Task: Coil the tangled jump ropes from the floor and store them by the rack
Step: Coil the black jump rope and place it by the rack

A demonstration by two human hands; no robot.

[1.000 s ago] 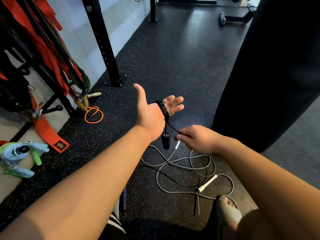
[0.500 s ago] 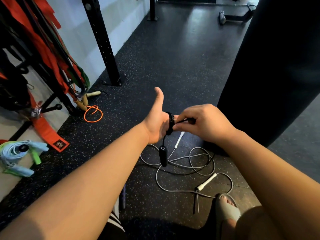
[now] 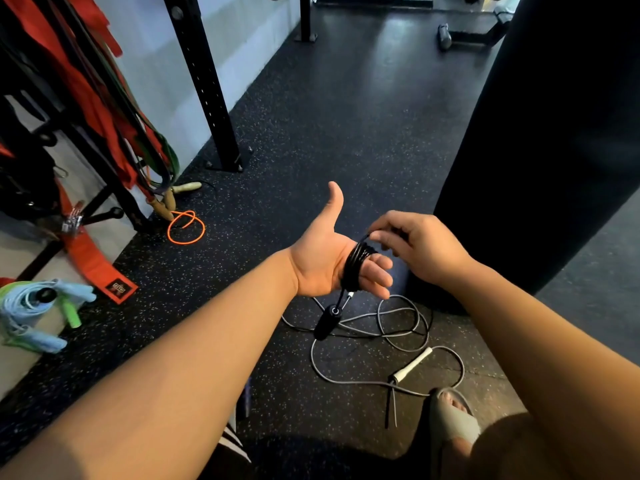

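A black jump rope (image 3: 356, 263) is wound in several turns around the fingers of my left hand (image 3: 329, 258), which is held flat with palm up and thumb raised. One black handle (image 3: 325, 323) dangles below that hand. My right hand (image 3: 412, 244) pinches the rope's free end just above the coil. On the floor beneath lies a tangled grey jump rope (image 3: 388, 323) with a white handle (image 3: 412, 365). An orange jump rope (image 3: 185, 226) with wooden handles lies at the foot of the rack (image 3: 100, 199) on the left.
A black upright post (image 3: 204, 88) is bolted to the floor by the wall. A large black punching bag (image 3: 547, 133) hangs at right. Red and green bands (image 3: 104, 109) hang on the rack. A blue and green rope bundle (image 3: 34, 310) lies far left. My sandalled foot (image 3: 450, 414) is near the grey rope.
My right hand rose from below the left hand and carried the black rope up over the fingers, adding a turn. My left hand turned thumb-up, then palm-up again.
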